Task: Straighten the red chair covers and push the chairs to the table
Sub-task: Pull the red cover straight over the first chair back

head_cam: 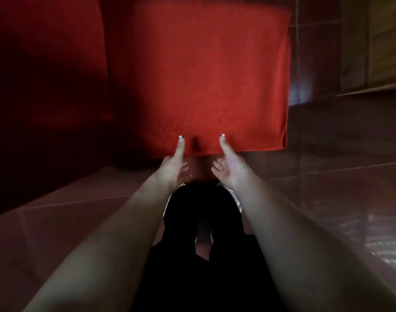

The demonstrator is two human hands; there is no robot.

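Red cloth of the cover (210, 75) filling 12 o'clock, draped down a chair back, hem (255, 150) at the low edge. Left hand (173, 167) and right hand (230, 170) near each other at the hem's middle, toward 6 o'clock of the cloth, thumbs laid flat on the fabric, other fingers (217, 165) loosely curled just under the edge; cannot tell whether pinching the cloth or only touching it. Probably mid-straightening. Risks from here: pulling harder on one side and skewing the cover; tugging from so narrow a hold and bunching the middle while leaving the sides slack; dragging too far and slipping the cloth off the top. Dim light and blur, so easy to miss a crease. Second cover (46, 75), darker, at 9 o'clock, just beside the first. Tiled floor (338, 199) below. Wooden cabinet (377, 41) at 2 o'clock, blurred, contents not visible. No other container in view, and no counter in view either.
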